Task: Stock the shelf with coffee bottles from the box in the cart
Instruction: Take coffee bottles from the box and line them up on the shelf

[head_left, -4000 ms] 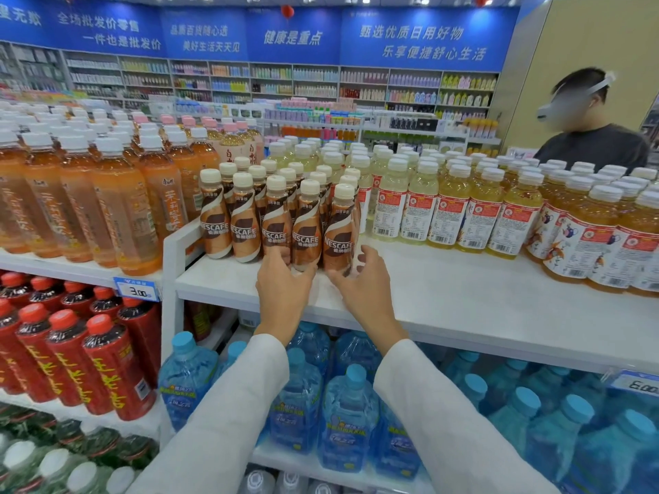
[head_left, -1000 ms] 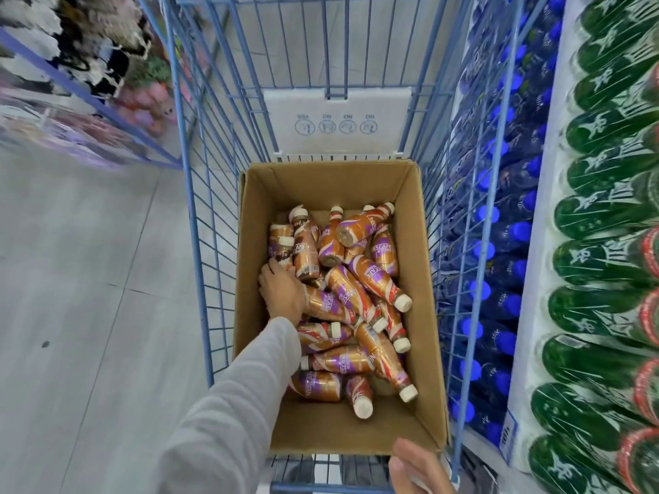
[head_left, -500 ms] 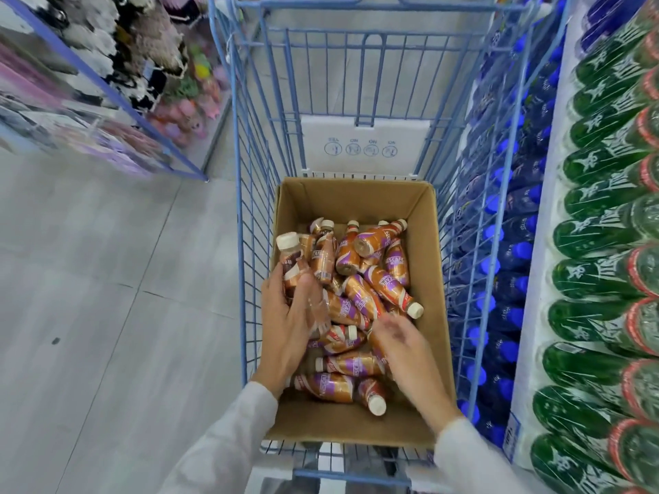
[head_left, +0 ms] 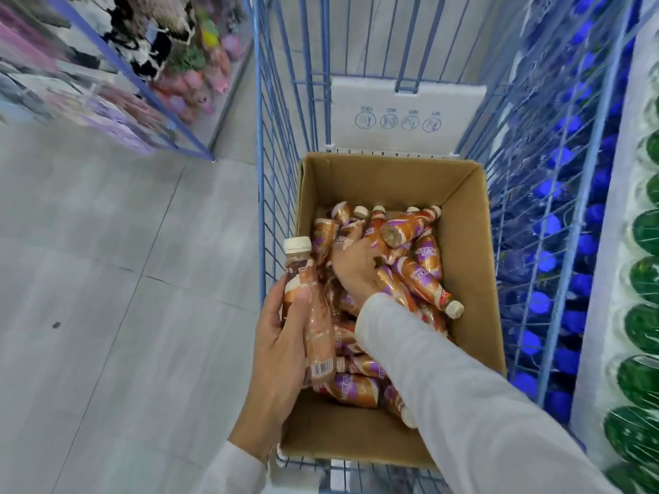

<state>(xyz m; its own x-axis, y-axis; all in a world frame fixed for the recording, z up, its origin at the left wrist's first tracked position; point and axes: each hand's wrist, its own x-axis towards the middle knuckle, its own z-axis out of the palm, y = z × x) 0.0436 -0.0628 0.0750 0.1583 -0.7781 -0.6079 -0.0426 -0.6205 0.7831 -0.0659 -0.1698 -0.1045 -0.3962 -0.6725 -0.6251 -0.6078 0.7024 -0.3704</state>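
Note:
An open cardboard box (head_left: 463, 215) sits in a blue wire cart (head_left: 274, 172) and holds several brown coffee bottles (head_left: 420, 276) with white caps, lying in a jumble. My left hand (head_left: 281, 347) is at the box's left wall, wrapped around two coffee bottles (head_left: 306, 308) held upright, caps up. My right hand (head_left: 356, 269) reaches deep into the pile, fingers curled over a bottle near the far left of the box. Whether it grips that bottle is hidden by the hand itself.
A shelf with blue-capped water bottles (head_left: 570, 222) and green bottles (head_left: 645, 279) runs along the right, close behind the cart's side. Grey tiled floor (head_left: 107, 279) lies to the left, with a blue-framed rack of plush goods (head_left: 171, 65) at the top left.
My left hand has lifted its bottles higher against the box's left wall. My right hand moved from the near middle of the pile forward to the far left bottles.

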